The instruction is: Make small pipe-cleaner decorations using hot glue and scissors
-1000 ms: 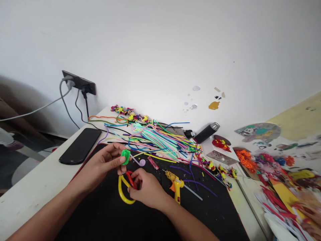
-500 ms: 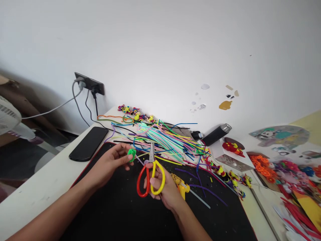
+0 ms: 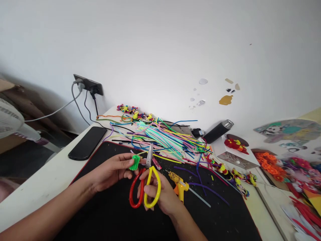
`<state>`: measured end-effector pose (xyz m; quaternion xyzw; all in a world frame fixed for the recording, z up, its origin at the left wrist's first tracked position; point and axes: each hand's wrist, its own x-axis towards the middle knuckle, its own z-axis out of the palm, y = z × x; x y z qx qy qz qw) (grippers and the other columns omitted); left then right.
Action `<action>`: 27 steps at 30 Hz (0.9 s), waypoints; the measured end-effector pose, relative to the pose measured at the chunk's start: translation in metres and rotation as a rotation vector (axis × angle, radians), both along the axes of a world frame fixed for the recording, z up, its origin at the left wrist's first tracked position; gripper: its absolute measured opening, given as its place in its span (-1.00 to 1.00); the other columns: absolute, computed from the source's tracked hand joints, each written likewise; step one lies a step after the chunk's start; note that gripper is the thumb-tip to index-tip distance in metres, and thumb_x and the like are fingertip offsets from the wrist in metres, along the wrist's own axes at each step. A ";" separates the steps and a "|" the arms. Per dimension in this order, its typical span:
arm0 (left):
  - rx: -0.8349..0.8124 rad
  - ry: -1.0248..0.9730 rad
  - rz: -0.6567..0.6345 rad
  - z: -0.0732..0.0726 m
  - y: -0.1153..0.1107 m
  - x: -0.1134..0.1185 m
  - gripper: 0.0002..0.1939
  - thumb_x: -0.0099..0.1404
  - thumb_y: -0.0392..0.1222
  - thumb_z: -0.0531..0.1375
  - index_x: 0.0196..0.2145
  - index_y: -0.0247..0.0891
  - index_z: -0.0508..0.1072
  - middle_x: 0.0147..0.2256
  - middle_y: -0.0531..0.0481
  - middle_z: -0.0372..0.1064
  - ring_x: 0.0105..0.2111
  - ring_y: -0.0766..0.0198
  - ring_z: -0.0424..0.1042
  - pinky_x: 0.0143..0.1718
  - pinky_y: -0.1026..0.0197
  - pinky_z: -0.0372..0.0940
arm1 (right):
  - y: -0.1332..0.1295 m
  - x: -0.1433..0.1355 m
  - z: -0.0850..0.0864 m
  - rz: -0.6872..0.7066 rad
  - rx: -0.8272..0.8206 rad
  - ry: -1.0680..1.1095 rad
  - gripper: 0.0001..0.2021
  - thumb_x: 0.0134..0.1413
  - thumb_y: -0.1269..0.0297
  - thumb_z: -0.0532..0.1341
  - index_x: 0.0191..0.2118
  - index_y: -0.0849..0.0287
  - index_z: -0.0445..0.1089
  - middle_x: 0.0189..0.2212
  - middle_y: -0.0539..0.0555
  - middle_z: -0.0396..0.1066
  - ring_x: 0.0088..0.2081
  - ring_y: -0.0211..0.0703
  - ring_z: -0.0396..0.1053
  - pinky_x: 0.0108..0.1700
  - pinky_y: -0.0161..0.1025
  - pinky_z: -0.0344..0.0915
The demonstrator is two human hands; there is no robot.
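Note:
My left hand [image 3: 114, 170] pinches a small bright green piece [image 3: 135, 162], apparently folded from fuzzy pipe cleaner, between thumb and fingers. In my right hand [image 3: 162, 190] is a pair of scissors [image 3: 153, 195] with one red and one yellow handle loop. Its metal blades point away from me and look nearly closed, right beside the green piece. Whether anything lies between the blades cannot be made out. A yellow glue gun [image 3: 181, 187] with a clear glue stick lies on the black mat [image 3: 112, 214], just right of my right hand.
Behind the mat lies a pile of coloured pipe cleaners [image 3: 163, 137]. A black phone [image 3: 87, 143] is at the left, and a dark flask [image 3: 217, 131] leans at the back right. Small colourful figures [image 3: 238, 179] lie at the right. Purple pipe cleaners [image 3: 209, 190] rest on the mat.
The scissors have moved left and toward me, closer to the green piece, which shifted slightly right. A pale purple strand seen between them earlier no longer shows clearly. A pinkish-red object now shows beside the blades.

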<state>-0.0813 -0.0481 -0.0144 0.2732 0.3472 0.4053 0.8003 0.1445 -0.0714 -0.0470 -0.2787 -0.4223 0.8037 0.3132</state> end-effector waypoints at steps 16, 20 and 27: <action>0.151 0.049 0.055 0.012 0.006 0.016 -0.63 0.10 -0.06 0.55 -0.20 -0.32 0.68 -0.31 -0.13 0.57 -0.52 0.35 0.42 -0.51 0.35 0.34 | 0.006 -0.001 0.002 -0.036 0.181 0.021 -0.27 0.13 -0.20 0.40 0.21 0.21 0.28 -0.40 0.08 0.55 -0.54 -0.19 0.46 -0.60 -0.40 0.21; 0.272 0.203 0.179 0.014 0.016 0.006 -0.73 0.16 -0.12 0.51 -0.23 -0.27 0.62 -0.18 -0.17 0.60 -0.43 0.25 0.51 -0.47 0.29 0.38 | 0.007 0.003 -0.001 -0.081 0.120 -0.038 -0.37 0.21 -0.20 0.34 0.12 0.25 0.35 -0.50 0.10 0.54 -0.55 -0.16 0.47 -0.62 -0.41 0.17; 0.458 0.337 0.304 0.016 0.035 0.003 -0.63 0.15 -0.14 0.52 -0.10 -0.19 0.61 -0.40 0.05 0.48 -0.50 0.26 0.46 -0.53 0.27 0.37 | 0.008 0.002 -0.001 -0.104 0.042 -0.001 -0.45 0.18 -0.05 0.41 0.10 0.23 0.34 -0.24 0.21 0.60 -0.49 -0.12 0.56 -0.64 -0.43 0.20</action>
